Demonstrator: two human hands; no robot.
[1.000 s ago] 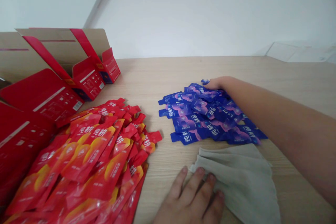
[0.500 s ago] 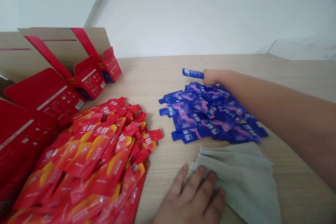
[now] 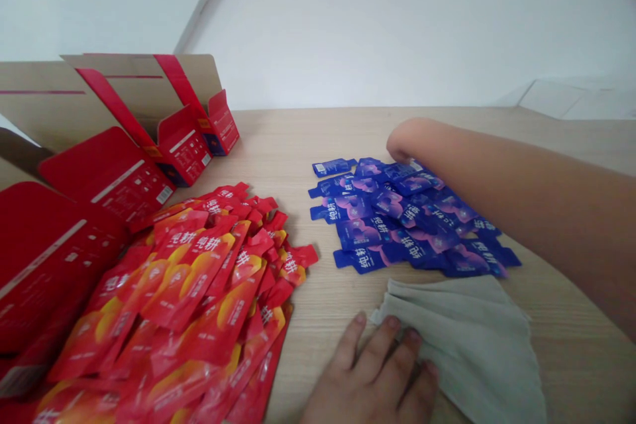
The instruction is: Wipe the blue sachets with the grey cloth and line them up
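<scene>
My left hand lies flat near the front edge of the view, fingers spread, its fingertips resting at the edge of a pale grey-green cloth. At the far side of a pile of blue-purple pouches, my right hand bends down behind the top pouches. Its fingers are hidden, so what they hold cannot be seen. One blue pouch lies back side up, with its barcode showing, at the pile's far left corner.
A large heap of red and orange pouches covers the left front. Behind it stand several open red cardboard boxes with flaps raised. A white wall borders the wooden table at the back.
The blue pouch my right hand was holding now lies at the far left of the blue pile. That hand has let go of it and moved slightly right.
</scene>
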